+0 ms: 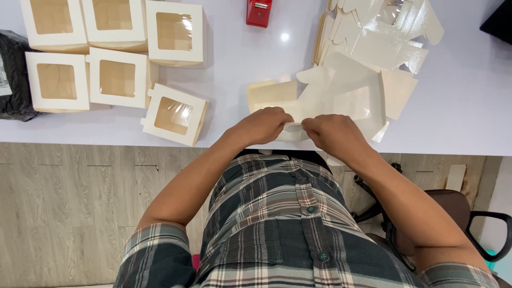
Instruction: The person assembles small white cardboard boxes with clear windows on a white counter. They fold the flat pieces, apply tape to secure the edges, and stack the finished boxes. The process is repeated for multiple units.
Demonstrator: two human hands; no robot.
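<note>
Both the left hand (265, 125) and the right hand (332, 133) have their fingers curled narrow, pinching the near edge of a flat white box blank (341, 96) that lies at the front edge of the desk (458, 106). 6 folded window boxes (120, 77) sit well apart to the left, a stack of blanks (384, 32) lies beyond, with bare desk to the right.

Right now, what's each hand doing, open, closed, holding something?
Left hand: closed, pinching the near edge of the flat white box blank.
Right hand: closed, pinching the same edge.
</note>
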